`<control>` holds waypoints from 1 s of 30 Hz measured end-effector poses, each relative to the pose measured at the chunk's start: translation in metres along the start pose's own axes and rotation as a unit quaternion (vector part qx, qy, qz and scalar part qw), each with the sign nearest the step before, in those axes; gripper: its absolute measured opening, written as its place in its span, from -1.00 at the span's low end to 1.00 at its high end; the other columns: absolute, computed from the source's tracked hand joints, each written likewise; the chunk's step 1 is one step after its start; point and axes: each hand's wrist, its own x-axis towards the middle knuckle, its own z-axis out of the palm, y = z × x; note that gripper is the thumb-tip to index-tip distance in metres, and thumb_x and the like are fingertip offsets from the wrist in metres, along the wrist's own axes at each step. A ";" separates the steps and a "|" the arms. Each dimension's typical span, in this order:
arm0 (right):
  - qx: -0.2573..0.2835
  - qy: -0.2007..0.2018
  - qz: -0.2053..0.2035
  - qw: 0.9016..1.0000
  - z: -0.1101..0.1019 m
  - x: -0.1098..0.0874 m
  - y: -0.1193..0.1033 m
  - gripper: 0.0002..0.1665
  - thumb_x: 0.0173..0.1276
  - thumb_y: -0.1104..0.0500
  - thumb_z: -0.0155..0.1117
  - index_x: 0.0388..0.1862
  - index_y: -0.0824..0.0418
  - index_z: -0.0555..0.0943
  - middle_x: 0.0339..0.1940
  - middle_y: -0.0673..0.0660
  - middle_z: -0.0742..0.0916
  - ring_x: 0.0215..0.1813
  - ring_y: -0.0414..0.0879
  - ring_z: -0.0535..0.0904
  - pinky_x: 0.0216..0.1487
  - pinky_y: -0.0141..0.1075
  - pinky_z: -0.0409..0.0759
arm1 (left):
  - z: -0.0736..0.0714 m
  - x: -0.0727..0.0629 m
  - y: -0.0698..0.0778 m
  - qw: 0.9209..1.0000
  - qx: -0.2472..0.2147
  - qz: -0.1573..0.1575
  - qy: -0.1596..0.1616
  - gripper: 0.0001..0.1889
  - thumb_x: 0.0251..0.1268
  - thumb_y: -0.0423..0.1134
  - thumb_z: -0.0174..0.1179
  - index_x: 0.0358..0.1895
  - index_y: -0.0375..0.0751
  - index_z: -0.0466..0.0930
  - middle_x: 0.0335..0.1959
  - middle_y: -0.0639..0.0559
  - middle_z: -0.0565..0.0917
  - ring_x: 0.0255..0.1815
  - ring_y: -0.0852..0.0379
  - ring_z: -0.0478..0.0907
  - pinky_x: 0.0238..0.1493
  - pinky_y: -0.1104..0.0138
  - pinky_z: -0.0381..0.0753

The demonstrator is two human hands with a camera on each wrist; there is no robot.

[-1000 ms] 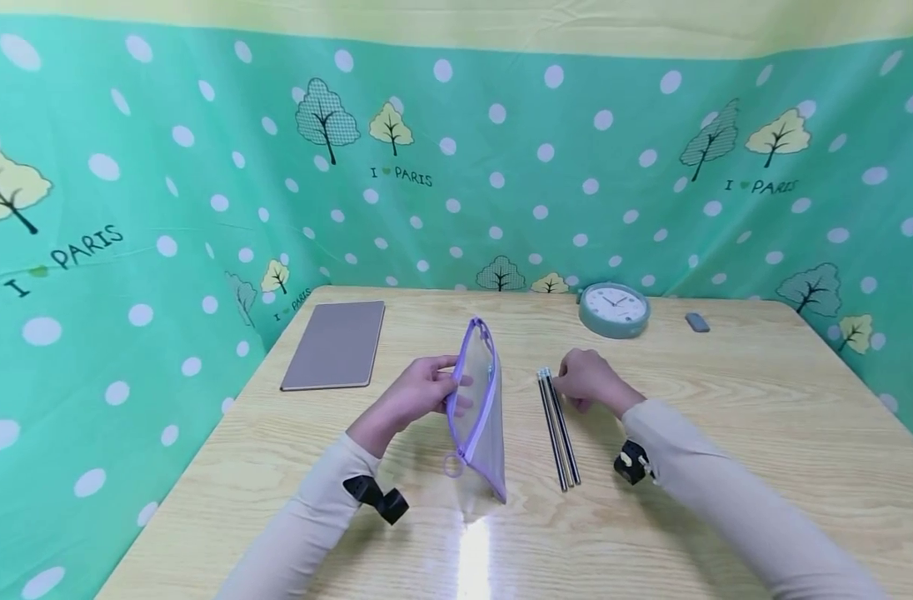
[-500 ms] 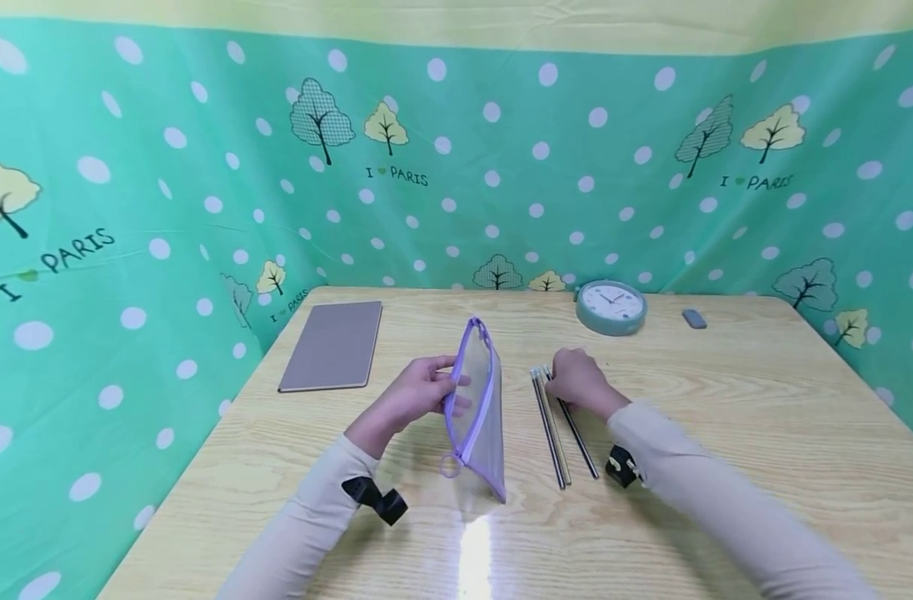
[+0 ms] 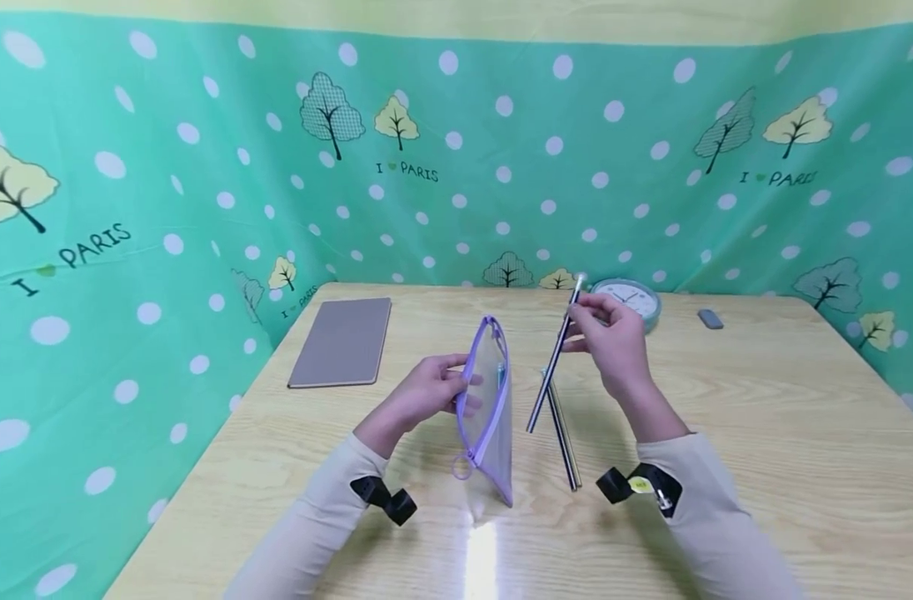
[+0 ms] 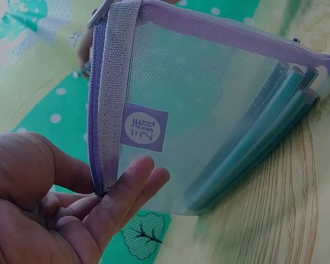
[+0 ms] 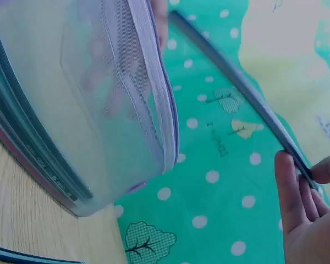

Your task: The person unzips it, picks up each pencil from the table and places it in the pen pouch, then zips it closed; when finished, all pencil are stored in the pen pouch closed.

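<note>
My left hand (image 3: pixel 431 387) pinches the edge of a mesh zipper pouch (image 4: pixel 176 110) with purple trim, holding it upright with its mouth open. Several pens or pencils (image 4: pixel 258 140) show through the mesh along the pouch's bottom. My right hand (image 3: pixel 612 337) holds a dark striped pencil (image 3: pixel 552 367) near its pale upper end, raised above the table and slanting down toward the pouch. In the right wrist view the same pencil (image 5: pixel 236 80) runs up from between thumb and fingers. Two more pencils (image 3: pixel 564 437) lie side by side on the table, right of the pouch.
A grey-brown notebook (image 3: pixel 341 342) lies at the back left of the wooden table (image 3: pixel 764 467). At the back right are a round green clock (image 3: pixel 636 298), partly behind my right hand, and a small grey eraser-like block (image 3: pixel 710 318). A patterned green curtain (image 3: pixel 456 167) hangs behind.
My right hand has separated one pencil from the three on the table and lifted it upward. The left hand keeps its hold on the pouch, nearly still.
</note>
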 end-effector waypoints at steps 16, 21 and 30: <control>0.106 -0.005 -0.085 0.991 0.024 -0.021 -0.006 -0.86 0.55 0.51 0.01 0.00 0.42 0.45 -0.22 0.08 0.69 -0.24 -0.16 0.73 -0.17 -0.21 0.84 | 0.003 0.000 0.004 1.000 0.010 -0.009 0.004 -0.47 0.59 -0.47 -0.07 0.53 -0.54 0.18 0.25 -0.44 0.61 -0.21 -0.05 0.81 -0.05 0.15 0.83; 0.087 -0.036 -0.090 0.991 0.038 -0.030 -0.001 -0.85 0.52 0.54 0.02 0.01 0.52 0.43 -0.19 0.18 0.68 -0.25 -0.18 0.72 -0.20 -0.19 0.84 | 0.002 0.001 0.004 1.000 0.018 -0.006 0.005 -0.48 0.60 -0.45 -0.06 0.53 -0.52 0.20 0.25 -0.43 0.61 -0.15 -0.08 0.80 0.01 0.10 0.81; 0.064 -0.071 -0.056 0.994 0.043 -0.038 0.001 -0.74 0.52 0.52 0.06 0.14 0.50 0.39 -0.18 0.21 0.67 -0.30 -0.16 0.72 -0.28 -0.16 0.85 | 0.004 0.002 0.003 1.000 -0.005 -0.011 -0.008 -0.47 0.61 -0.46 -0.08 0.55 -0.53 0.14 0.28 -0.47 0.57 -0.04 -0.23 0.78 0.03 0.08 0.80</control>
